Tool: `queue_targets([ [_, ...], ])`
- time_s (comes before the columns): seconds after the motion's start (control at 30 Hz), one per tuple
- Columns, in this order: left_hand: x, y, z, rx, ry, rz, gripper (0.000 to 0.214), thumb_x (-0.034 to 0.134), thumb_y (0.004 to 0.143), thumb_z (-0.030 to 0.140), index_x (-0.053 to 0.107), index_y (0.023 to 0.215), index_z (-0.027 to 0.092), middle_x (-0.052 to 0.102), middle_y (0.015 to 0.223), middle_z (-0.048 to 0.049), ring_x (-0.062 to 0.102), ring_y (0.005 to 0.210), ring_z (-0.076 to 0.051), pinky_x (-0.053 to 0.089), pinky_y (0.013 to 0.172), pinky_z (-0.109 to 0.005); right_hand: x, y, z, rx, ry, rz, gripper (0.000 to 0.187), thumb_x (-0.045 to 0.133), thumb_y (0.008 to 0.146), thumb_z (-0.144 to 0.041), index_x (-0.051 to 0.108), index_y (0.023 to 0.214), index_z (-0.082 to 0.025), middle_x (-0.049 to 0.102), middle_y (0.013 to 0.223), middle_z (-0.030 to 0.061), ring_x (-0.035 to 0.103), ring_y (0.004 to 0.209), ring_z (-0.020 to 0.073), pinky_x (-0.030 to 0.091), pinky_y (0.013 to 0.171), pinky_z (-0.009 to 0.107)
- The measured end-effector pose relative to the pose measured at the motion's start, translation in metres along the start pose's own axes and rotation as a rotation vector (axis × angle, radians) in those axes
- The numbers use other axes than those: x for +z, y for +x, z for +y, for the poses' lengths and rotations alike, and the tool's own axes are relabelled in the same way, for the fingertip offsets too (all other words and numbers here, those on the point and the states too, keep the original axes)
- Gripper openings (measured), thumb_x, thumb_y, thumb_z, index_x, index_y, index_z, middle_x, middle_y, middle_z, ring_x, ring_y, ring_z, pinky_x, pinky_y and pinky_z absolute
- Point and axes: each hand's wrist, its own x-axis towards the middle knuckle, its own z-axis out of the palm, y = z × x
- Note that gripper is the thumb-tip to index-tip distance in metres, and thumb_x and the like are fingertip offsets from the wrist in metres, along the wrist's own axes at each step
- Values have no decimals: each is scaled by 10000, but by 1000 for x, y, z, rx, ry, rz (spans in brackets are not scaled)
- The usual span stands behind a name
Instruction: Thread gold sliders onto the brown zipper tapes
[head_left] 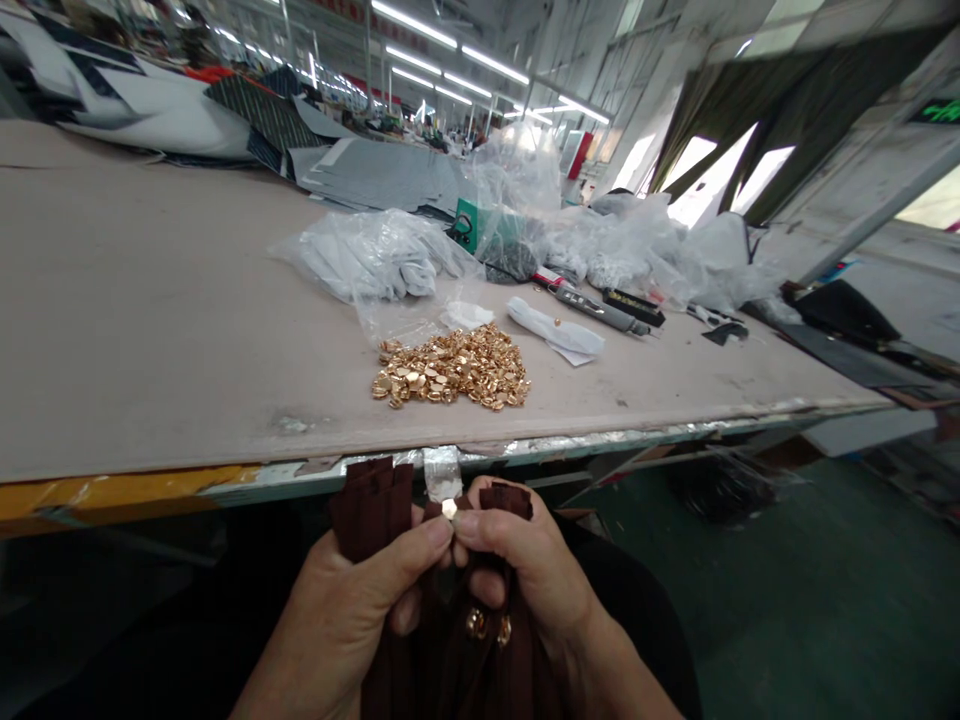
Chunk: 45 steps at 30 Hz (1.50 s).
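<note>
Below the table's front edge, my left hand [352, 595] is closed around a folded bundle of dark brown zipper tapes [373, 512]. My right hand [547, 575] is closed on more brown zipper tape [506, 499]. Both thumbs meet at a small shiny gold zipper slider [449, 508], pinched between the fingertips at a tape end; how far the tape sits in it is hidden. Two gold sliders [487, 627] show on the tapes hanging under my right hand. On the table in front lies a heap of loose gold sliders [454, 370].
The beige table [187, 330] spans the view. Behind the heap are a clear plastic bag [382, 255], a folded white paper [556, 330], a grey cutter-like tool [600, 310] and scissors [716, 322]. Stacked grey fabric [382, 175] lies farther back. Clear tape [442, 472] hangs off the edge.
</note>
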Motion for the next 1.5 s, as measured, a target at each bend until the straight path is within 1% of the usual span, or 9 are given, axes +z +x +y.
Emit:
queue_targets([
  [0.17, 4, -1, -1, 65, 26, 66, 267, 832, 624, 361, 651, 598, 166, 494, 433, 59, 413, 418, -63, 354, 421, -162, -1, 3, 0, -7, 3, 4, 278, 761, 626, -282, 528, 552, -149, 554, 478, -39, 364, 315, 28, 261, 309, 148],
  [0.5, 2, -1, -5, 120, 141, 95, 394, 815, 640, 434, 535, 516, 185, 478, 434, 56, 450, 444, -104, 395, 467, -227, -6, 0, 3, -42, -85, 4, 275, 767, 672, -321, 551, 628, -157, 563, 481, -42, 390, 327, 39, 285, 331, 145],
  [0.7, 8, -2, -2, 127, 149, 180, 409, 823, 607, 467, 543, 544, 176, 447, 425, 71, 391, 415, -75, 321, 413, -188, -11, 1, -7, -108, -288, 8, 270, 764, 721, -343, 581, 656, -155, 519, 442, -60, 387, 352, 48, 276, 347, 149],
  [0.93, 9, -7, 1, 101, 143, 136, 386, 776, 670, 487, 588, 549, 171, 420, 392, 65, 390, 407, -75, 331, 409, -172, -3, 1, -27, -187, -537, 1, 233, 721, 763, -300, 571, 653, -159, 483, 493, -72, 394, 432, 61, 306, 405, 175],
  [1.07, 7, -2, 0, 32, 16, 68, 493, 765, 675, 517, 488, 454, 174, 426, 380, 54, 383, 380, -66, 329, 389, -179, 8, 1, -28, -379, -821, 130, 220, 641, 834, -280, 575, 658, -166, 547, 555, -42, 480, 511, 94, 362, 502, 212],
  [1.17, 7, 2, 0, 2, -14, 61, 466, 799, 632, 515, 514, 481, 178, 419, 357, 65, 366, 354, -65, 307, 368, -181, 18, 10, -35, -580, -1121, 296, 218, 634, 840, -243, 565, 647, -169, 573, 575, -27, 508, 543, 114, 352, 547, 243],
  [1.27, 7, 5, 2, -7, -24, 59, 448, 814, 617, 498, 517, 492, 186, 412, 361, 77, 366, 344, -68, 316, 369, -194, 23, 25, -49, -702, -1195, 406, 233, 650, 833, -247, 550, 638, -171, 558, 580, -26, 492, 552, 119, 334, 550, 254],
  [1.33, 8, 6, 2, -6, -19, 63, 426, 822, 616, 468, 524, 499, 185, 425, 376, 76, 379, 356, -70, 322, 382, -198, 23, 31, -56, -662, -1072, 321, 257, 635, 855, -286, 535, 644, -177, 534, 558, -38, 473, 532, 113, 334, 528, 245],
  [1.5, 9, 4, -2, 33, 17, -1, 335, 811, 627, 416, 579, 574, 181, 426, 400, 77, 358, 377, -68, 278, 393, -200, 12, 26, -62, -432, -708, -83, 254, 640, 865, -332, 516, 699, -184, 484, 571, -65, 441, 526, 86, 337, 498, 201],
])
